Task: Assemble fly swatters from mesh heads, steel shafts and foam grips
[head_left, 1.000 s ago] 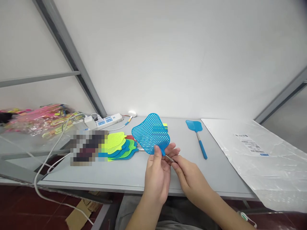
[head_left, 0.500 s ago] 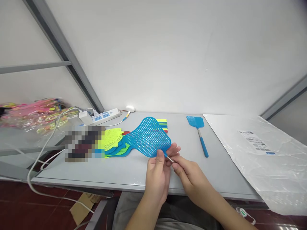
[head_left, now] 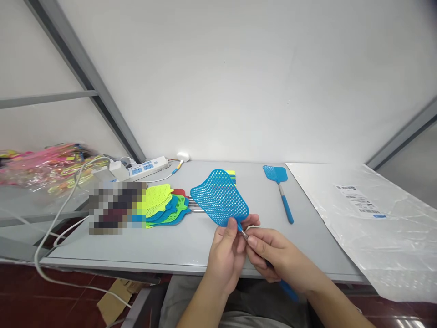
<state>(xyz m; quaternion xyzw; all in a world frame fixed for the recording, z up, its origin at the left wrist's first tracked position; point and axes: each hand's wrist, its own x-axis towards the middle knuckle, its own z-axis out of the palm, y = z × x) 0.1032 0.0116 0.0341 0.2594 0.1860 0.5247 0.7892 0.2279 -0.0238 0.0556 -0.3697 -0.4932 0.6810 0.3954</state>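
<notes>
A blue fly swatter (head_left: 220, 198) with a perforated head is held up over the front of the table. My left hand (head_left: 227, 253) pinches the base of its head, thumb on top and fingers behind. Close beside it, my right hand (head_left: 278, 255) grips the metal shaft; part of the blue handle shows below that hand. To the left lies a stack of yellow, blue, green and red fly swatters (head_left: 160, 202), their shafts partly hidden behind the held head. Another blue fly swatter (head_left: 287, 207) lies alone on the right of the table.
A white power strip (head_left: 146, 168) with plugs and cables sits at the back left. Plastic-wrapped colourful items (head_left: 64, 164) fill the far left. A large white plastic mailer bag (head_left: 372, 237) covers the right side and overhangs the front edge. Cardboard (head_left: 114, 300) lies on the floor.
The held swatter's head has turned and shifted slightly right. My right hand has moved down a little, with its fingers wrapped further round the shaft, and the blue handle now shows below it.
</notes>
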